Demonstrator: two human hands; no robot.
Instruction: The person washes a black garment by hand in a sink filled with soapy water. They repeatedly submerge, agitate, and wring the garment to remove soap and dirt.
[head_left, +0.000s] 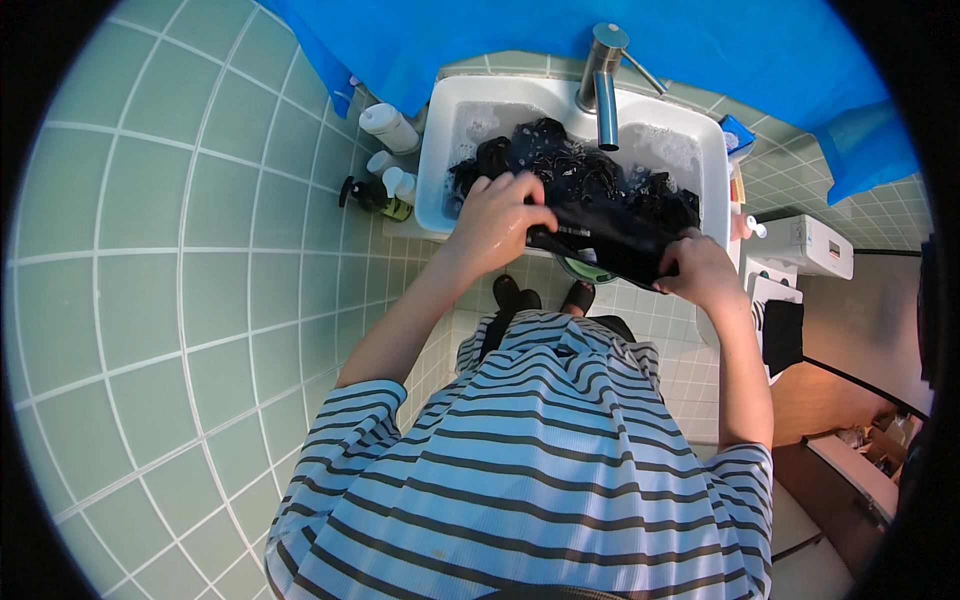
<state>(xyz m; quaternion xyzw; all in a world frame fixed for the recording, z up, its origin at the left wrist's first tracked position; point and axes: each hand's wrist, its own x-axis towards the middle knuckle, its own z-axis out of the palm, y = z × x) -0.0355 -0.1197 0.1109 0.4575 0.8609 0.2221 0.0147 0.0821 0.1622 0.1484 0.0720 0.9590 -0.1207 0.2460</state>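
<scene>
Between my two hands a wet black garment (600, 236) is stretched out over the front rim of a white washbasin (439, 150). My left hand (501, 217) pinches one end of it, and my right hand (697, 266) grips the other end. A small light tag or patch shows near the middle of its lower edge. Behind it, more soaked black cloth (581, 169) lies in sudsy grey water in the basin. A metal single-lever faucet (607, 90) reaches over the basin from the back rim.
Left of the basin stand a white canister (388, 127) and a dark pump bottle (375, 199). A blue box (735, 139) and a pink bottle (742, 227) are at its right. Below the basin is a green basin (589, 271). Blue sheeting (525, 30) hangs behind; a tiled wall (217, 285) rises left.
</scene>
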